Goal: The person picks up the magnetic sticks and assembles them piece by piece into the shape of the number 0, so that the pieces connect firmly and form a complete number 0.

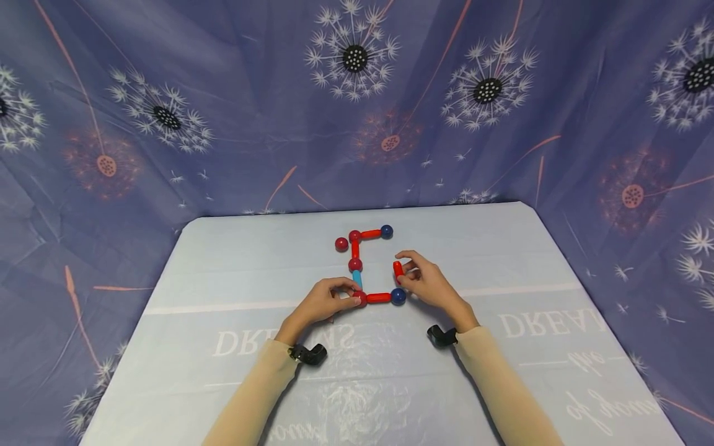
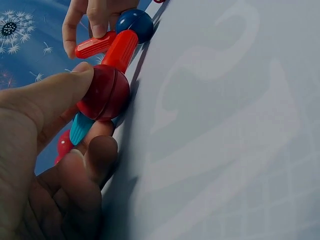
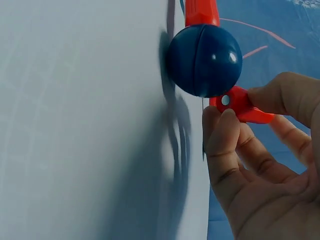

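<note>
A toy figure of balls and rods lies on the table. Its near corner is a dark red ball (image 1: 361, 299), which my left hand (image 1: 326, 298) holds between thumb and fingers; a light blue rod (image 1: 357, 279) leads away from it. Also joined to that ball is a red rod (image 1: 379, 298), ending at a blue ball (image 1: 398, 297). My right hand (image 1: 428, 282) pinches a loose red rod (image 1: 398, 271) just beyond this blue ball. In the right wrist view, the pinched rod's round metal end (image 3: 226, 100) shows close beside the ball.
Farther back, the figure continues through a red ball (image 1: 355, 265), an upright-lying red rod (image 1: 355, 249), another red ball (image 1: 354, 236), a crosswise red rod (image 1: 370, 234) and a far blue ball (image 1: 387, 231). A separate red ball (image 1: 341, 244) lies left of it. A pale printed cloth (image 1: 223, 260) covers the table.
</note>
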A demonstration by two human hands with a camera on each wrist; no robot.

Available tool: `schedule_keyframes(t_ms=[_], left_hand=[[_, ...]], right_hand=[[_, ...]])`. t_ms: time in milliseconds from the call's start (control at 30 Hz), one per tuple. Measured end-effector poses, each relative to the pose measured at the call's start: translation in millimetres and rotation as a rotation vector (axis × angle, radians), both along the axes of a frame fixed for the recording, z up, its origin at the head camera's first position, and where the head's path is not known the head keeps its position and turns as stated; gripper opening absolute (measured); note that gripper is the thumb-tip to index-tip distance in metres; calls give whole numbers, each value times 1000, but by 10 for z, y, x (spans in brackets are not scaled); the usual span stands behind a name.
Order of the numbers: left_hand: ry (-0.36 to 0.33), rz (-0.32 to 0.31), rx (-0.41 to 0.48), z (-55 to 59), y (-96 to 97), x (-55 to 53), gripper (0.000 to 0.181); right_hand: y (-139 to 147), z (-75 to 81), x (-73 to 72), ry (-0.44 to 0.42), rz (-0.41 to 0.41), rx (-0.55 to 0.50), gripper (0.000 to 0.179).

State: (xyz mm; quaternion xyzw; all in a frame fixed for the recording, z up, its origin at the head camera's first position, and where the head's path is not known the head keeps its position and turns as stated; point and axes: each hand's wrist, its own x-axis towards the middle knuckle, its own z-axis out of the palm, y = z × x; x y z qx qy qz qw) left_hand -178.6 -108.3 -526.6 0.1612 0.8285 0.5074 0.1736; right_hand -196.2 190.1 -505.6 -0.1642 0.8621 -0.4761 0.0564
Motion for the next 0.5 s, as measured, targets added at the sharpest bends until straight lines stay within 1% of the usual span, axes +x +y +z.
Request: schedule_keyframes(t_ms=[200, 500], left_hand=[[0, 4, 6, -14, -4, 3, 26], [0, 6, 15, -9, -6, 2, 27]], right_hand=[[-38, -15, -3, -21, -16, -27, 41], [-46, -29, -2, -56, -34, -93, 41]])
